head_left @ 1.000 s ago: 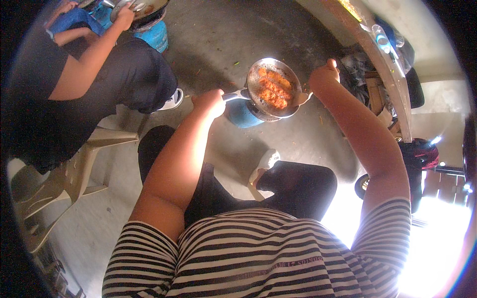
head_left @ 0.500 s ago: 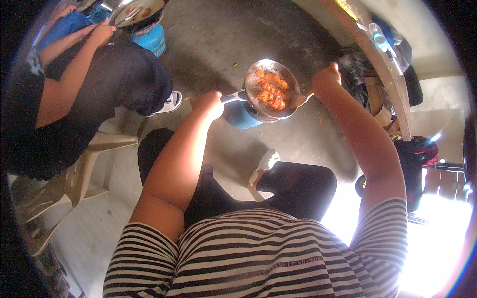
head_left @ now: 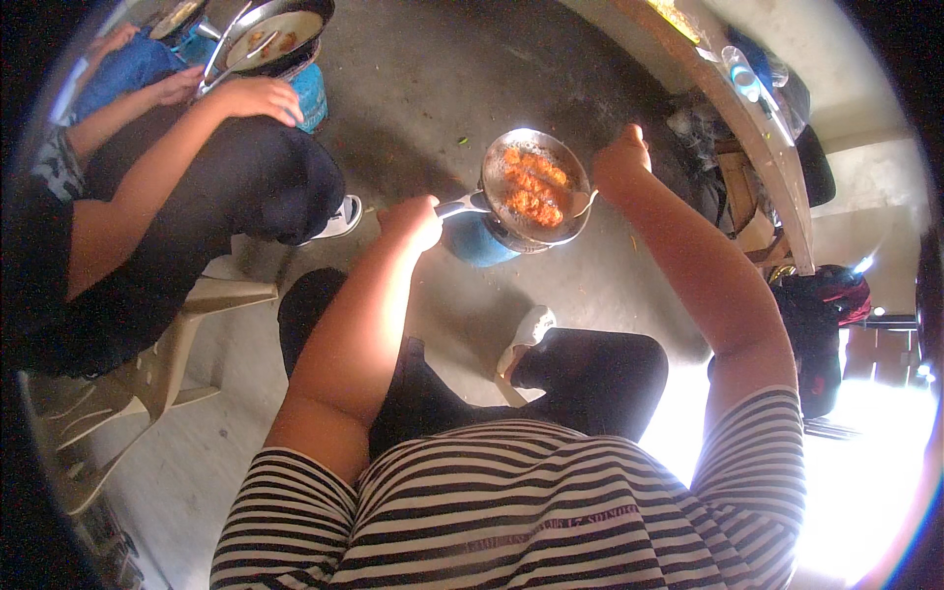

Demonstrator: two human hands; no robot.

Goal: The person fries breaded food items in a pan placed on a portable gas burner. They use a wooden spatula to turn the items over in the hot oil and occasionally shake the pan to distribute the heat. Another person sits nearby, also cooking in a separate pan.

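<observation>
A metal frying pan [head_left: 500, 147] is tilted above a small blue gas cylinder [head_left: 479, 243]. Its handle lies in the closed grip of my left hand [head_left: 411, 222]. Orange-brown pieces of fried food [head_left: 537, 187] lie in the pan in shallow bubbling oil. My right hand [head_left: 621, 160] is closed round the handle of a spatula [head_left: 587, 204] at the pan's right rim. Much of the spatula is hidden by the hand and the rim, so I cannot tell whether its blade touches the food.
At the left, another person [head_left: 147, 187] sits by a larger frying pan [head_left: 278, 39] on a blue gas cylinder [head_left: 311, 96]. A plastic chair [head_left: 167, 334] stands below that person. Along the right runs a wooden table edge [head_left: 752, 128] bearing a clear bottle [head_left: 742, 74]. Bags [head_left: 816, 315] lie farther right.
My right hand has shifted left and the spatula has turned along the pan's rim. The food pieces lie slightly differently. The other person's near hand has come down from the larger pan's handle.
</observation>
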